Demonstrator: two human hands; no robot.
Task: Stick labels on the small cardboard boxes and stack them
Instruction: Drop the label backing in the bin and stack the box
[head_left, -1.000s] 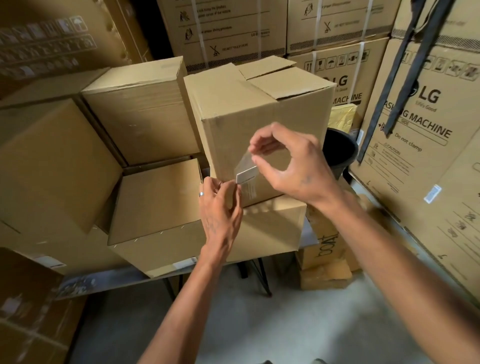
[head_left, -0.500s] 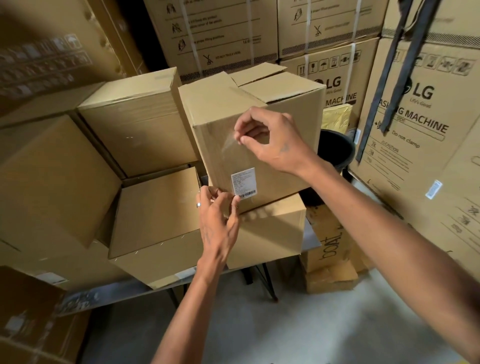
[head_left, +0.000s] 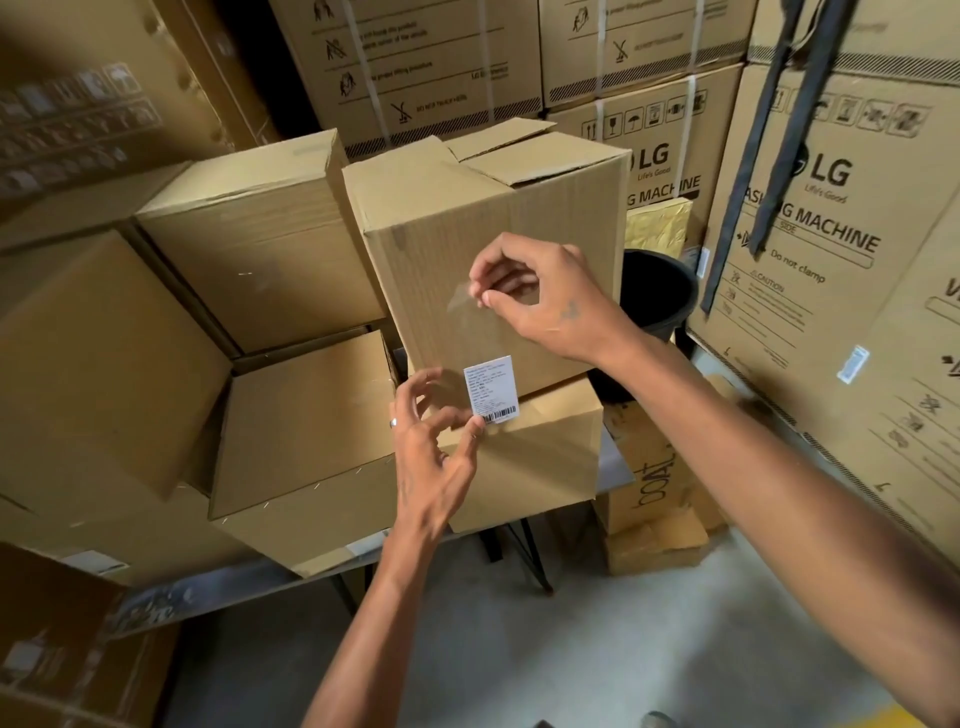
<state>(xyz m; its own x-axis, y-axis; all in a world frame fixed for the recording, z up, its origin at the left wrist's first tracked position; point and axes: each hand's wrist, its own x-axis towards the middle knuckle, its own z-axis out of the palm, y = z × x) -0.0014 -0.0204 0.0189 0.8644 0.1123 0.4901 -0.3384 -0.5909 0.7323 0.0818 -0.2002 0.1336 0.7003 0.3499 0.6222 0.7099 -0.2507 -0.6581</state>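
A small cardboard box (head_left: 457, 244) stands on top of another box (head_left: 545, 457) at the centre. A white barcode label (head_left: 491, 388) sits low on its front face. My left hand (head_left: 434, 441) touches the label's lower left corner with thumb and fingertips. My right hand (head_left: 540, 296) is higher on the same face and pinches the top edge of a strip of clear film (head_left: 460, 301) that runs down toward the label.
More plain boxes (head_left: 260, 244) are stacked to the left on a metal table (head_left: 208, 592). Large LG washing-machine cartons (head_left: 831, 218) fill the back and right. A black bucket (head_left: 657, 296) stands behind the box. A "boat" carton (head_left: 654, 483) rests on the grey floor.
The label went from held in the air in front of the box to lying flat on its front. My right hand rose with the clear film; my left stayed at the label's bottom corner.
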